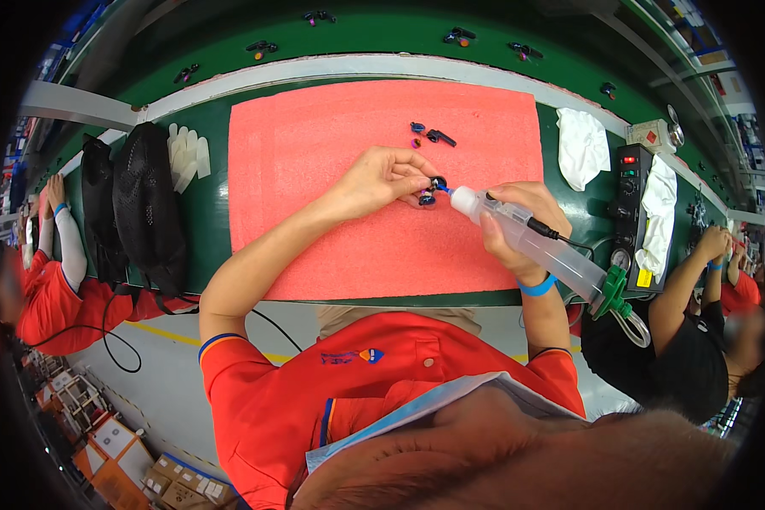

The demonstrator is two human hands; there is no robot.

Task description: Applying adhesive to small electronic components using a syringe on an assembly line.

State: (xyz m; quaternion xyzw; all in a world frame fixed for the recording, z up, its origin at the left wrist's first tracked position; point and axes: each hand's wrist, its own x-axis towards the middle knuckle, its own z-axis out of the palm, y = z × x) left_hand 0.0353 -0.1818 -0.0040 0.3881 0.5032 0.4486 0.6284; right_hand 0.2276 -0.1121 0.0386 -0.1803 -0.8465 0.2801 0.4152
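My left hand (381, 180) is closed in a pinch on a small dark glossy part (427, 200) with a round rim, held over the middle of the pink foam mat (314, 153). The fingers hide some of the part. In my right hand (531, 223) is a translucent dispensing syringe (561, 263), gripped around its barrel and tilted. Its blue needle tip points left and reaches the dark part; whether they touch is too small to tell. Farther back on the mat lie a dark elongated piece (441, 138), a small blue-black piece (417, 127) and a tiny orange-pink piece (416, 143).
Right of the mat are a white cloth (582, 149) and a black control box (630, 200), wired and hosed. Left lie black mesh bags (149, 204) and pale finger cots (187, 157). A green belt (374, 34) behind carries several small parts. Co-workers sit on both sides.
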